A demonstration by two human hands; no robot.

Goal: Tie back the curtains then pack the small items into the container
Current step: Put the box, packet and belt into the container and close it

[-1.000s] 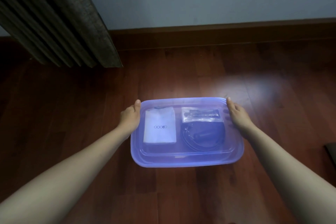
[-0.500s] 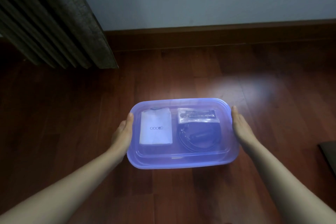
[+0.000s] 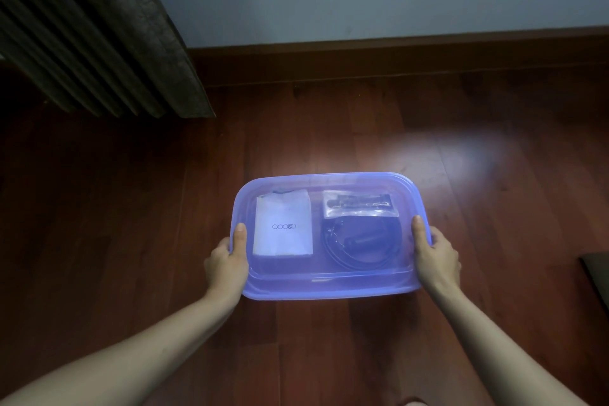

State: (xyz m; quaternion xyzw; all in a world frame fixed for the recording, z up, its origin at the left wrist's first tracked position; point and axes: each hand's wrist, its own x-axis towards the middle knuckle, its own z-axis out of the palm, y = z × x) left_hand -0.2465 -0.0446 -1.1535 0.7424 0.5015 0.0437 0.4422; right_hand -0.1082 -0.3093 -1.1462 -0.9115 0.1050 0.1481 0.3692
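A translucent purple container (image 3: 329,287) with its lid on sits over the wooden floor in front of me. Through the lid I see a white packet (image 3: 283,227) on the left, a clear bag of small dark parts (image 3: 361,204) at the upper right, and a coiled black cable (image 3: 362,244) below it. My left hand (image 3: 227,260) grips the container's left side, thumb on the lid. My right hand (image 3: 436,254) grips the right side the same way. The dark curtain (image 3: 99,30) hangs at the upper left.
A dark wooden skirting board (image 3: 395,56) runs along the pale wall behind the container. A dark flat object (image 3: 598,270) pokes in at the right edge. Bare wooden floor (image 3: 99,224) lies all around.
Both hands slid back along the container's sides toward me and closed around its edges, thumbs now on top of the lid. The container has stayed nearly in place.
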